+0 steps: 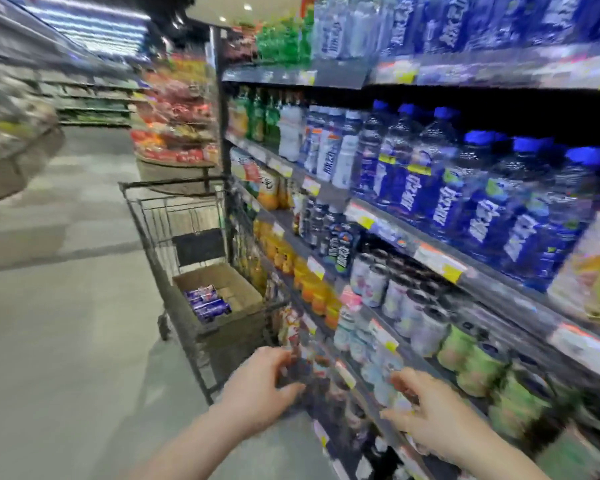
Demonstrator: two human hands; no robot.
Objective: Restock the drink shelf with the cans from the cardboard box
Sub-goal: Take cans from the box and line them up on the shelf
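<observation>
Left hand (257,379) grip curls round a blurry dark can (302,370); right hand (426,407) grip, can't tell. Cardboard box (238,289) sits at 11 o'clock in the cart (146,220). I'd seat cans upright, labels out.

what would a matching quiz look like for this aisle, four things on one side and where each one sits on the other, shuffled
Things
1. brown cardboard box
2. black wire shopping cart
3. clear water bottles with blue caps
4. orange juice bottles

Places
A. on the aisle floor, left of the shelving
B. on a low shelf just right of the cart
C. inside the cart's basket
D. on a high shelf, second from the top in view

Pairs: 1-C, 2-A, 3-D, 4-B
</observation>
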